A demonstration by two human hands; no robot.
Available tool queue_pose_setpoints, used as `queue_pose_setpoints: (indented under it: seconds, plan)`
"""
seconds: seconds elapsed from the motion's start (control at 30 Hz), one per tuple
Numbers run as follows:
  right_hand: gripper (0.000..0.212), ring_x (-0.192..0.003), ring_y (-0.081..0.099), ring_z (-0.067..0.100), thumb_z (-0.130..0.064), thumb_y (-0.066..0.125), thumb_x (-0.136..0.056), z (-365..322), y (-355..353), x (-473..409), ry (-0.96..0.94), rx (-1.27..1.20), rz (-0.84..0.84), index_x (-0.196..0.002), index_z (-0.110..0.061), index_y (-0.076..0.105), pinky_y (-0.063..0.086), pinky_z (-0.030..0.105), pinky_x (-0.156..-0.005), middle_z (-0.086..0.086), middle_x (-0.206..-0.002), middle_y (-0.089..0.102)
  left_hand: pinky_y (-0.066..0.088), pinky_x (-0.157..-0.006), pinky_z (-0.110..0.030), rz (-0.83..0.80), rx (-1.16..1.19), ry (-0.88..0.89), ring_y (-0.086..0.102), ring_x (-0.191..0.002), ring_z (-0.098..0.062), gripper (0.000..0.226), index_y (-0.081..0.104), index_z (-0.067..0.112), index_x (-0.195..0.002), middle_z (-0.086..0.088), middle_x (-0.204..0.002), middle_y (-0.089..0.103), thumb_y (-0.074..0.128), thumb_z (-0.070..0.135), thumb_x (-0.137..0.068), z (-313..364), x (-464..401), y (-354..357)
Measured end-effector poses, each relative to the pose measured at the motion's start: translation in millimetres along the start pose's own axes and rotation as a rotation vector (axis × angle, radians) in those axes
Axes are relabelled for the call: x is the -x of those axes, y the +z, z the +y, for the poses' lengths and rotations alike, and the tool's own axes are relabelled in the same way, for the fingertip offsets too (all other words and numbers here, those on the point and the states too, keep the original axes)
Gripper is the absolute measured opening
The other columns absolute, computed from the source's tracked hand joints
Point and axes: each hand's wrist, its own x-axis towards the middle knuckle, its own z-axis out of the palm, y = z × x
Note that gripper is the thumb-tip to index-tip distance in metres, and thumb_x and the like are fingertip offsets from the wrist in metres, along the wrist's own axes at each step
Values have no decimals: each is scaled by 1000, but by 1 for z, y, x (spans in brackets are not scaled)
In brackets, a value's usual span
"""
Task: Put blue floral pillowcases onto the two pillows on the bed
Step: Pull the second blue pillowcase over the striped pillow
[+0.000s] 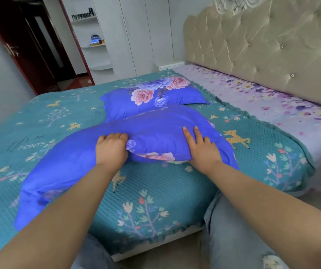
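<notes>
While both bare forearms reach out over the near edge of a bed, a person works on the nearer pillow point(155, 131), which lies across a teal bedspread point(155, 191) printed with deer, trees and the word "FONTS". That pillow sits inside a blue floral pillowcase point(62, 171), whose loose, unfilled end trails away to the left and down towards the mattress edge. Curled into the cloth, the left hand point(111, 147) grips a bunched fold of the pillowcase near a pale printed flower, fingers tucked under the fabric. By contrast, the right hand point(202, 148) lies on the pillow's right part, its fingers straight and spread, pressing down on the blue cover; a pink rose print shows along the pillow's near edge between the two hands. Just behind, and touching the first along its far side, a second pillow point(151, 98) lies already dressed in a matching blue case with large pink and lilac roses on top. Beyond the bedspread's frilled edge, to the right, a lilac floral sheet point(262, 98) covers the mattress up to a beige tufted headboard point(262, 41) set with shiny buttons. White wardrobe doors point(136, 35) and open corner shelves point(95, 45) holding small items stand against the far wall, beside a dark red door point(19, 45) at upper left. Light blue jeans point(229, 239) on the person's legs show at the bottom of the view, close against the bed's near edge.
</notes>
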Motion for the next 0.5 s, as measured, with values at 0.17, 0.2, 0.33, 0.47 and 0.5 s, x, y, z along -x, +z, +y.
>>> queue_pose_setpoints:
  seconds: [0.17, 0.2, 0.33, 0.47, 0.5]
  plan:
    - [40, -91, 61, 37, -16, 54, -85, -36, -43, -25, 111, -416, 227, -125, -11, 49, 45, 40, -68, 18, -99, 66, 31, -70, -36, 190, -77, 61, 61, -63, -29, 17, 60, 13, -69, -8, -65, 64, 49, 10, -56, -48, -41, -39]
    - [31, -84, 61, 36, -13, 55, -84, -45, -55, -28, 192, -605, 250, -116, -11, 55, 44, 39, -66, 17, -92, 68, 29, -72, -36, 265, -113, 94, 61, -65, -28, 18, 61, 13, -71, -7, -67, 64, 51, 9, -57, -59, -50, -46]
    - [14, -61, 46, 19, 3, 57, -79, -86, -127, -64, 355, -1471, 294, -78, -11, 60, 38, 26, -56, 5, -66, 56, 30, -73, -36, 537, -247, 143, 57, -62, -25, 13, 60, 18, -68, -2, -62, 60, 56, 7, -64, -104, -109, -100]
    - [22, -55, 50, 15, -2, 57, -84, -106, -176, -90, 526, -1910, 29, -104, 2, 64, 45, 21, -48, 18, -98, 68, 28, -72, -35, 610, -226, 105, 55, -63, -26, 12, 58, 15, -64, -4, -60, 59, 51, 6, -65, -117, -156, -138]
    - [27, -58, 52, 17, -7, 54, -86, -112, -180, -99, 530, -1955, -44, -110, 2, 63, 46, 25, -51, 22, -108, 66, 29, -73, -35, 603, -181, 93, 57, -68, -27, 12, 59, 13, -66, -6, -65, 61, 49, 7, -66, -123, -166, -139]
